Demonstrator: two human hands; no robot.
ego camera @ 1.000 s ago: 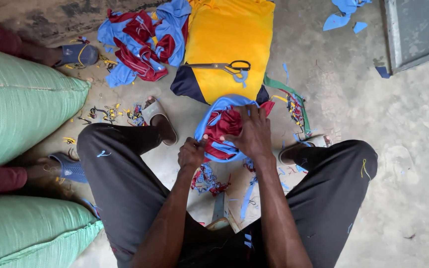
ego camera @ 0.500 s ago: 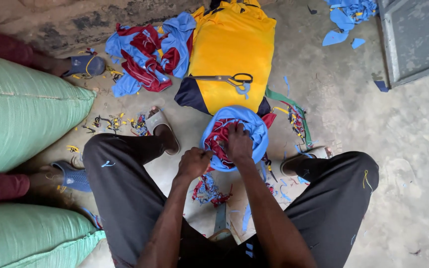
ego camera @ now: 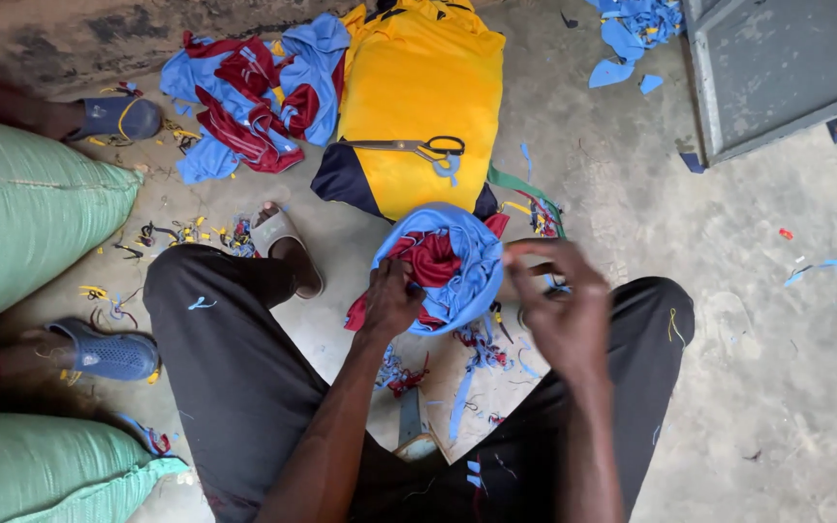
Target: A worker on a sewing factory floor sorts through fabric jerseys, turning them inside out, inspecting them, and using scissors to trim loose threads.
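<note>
I sit with my knees apart on a concrete floor. My left hand (ego camera: 391, 298) grips a rolled bundle of blue and maroon cloth (ego camera: 449, 260) held between my knees. My right hand (ego camera: 562, 302) is just to the right of the bundle, its fingers pinching the blue outer edge. Beyond the bundle lies a yellow garment (ego camera: 418, 92) with scissors (ego camera: 418, 147) resting on it. Cloth scraps (ego camera: 467, 353) litter the floor under my hands.
A pile of blue and maroon cloth (ego camera: 249, 92) lies at the back left. Green stuffed sacks (ego camera: 21, 213) fill the left side, with another person's feet in blue sandals (ego camera: 104, 351) between them. A grey metal door (ego camera: 787, 68) stands at the top right.
The bundle has been rolled tighter into a ball. My right hand has come off its top and moved to its right edge; my left hand has gone up onto the bundle.
</note>
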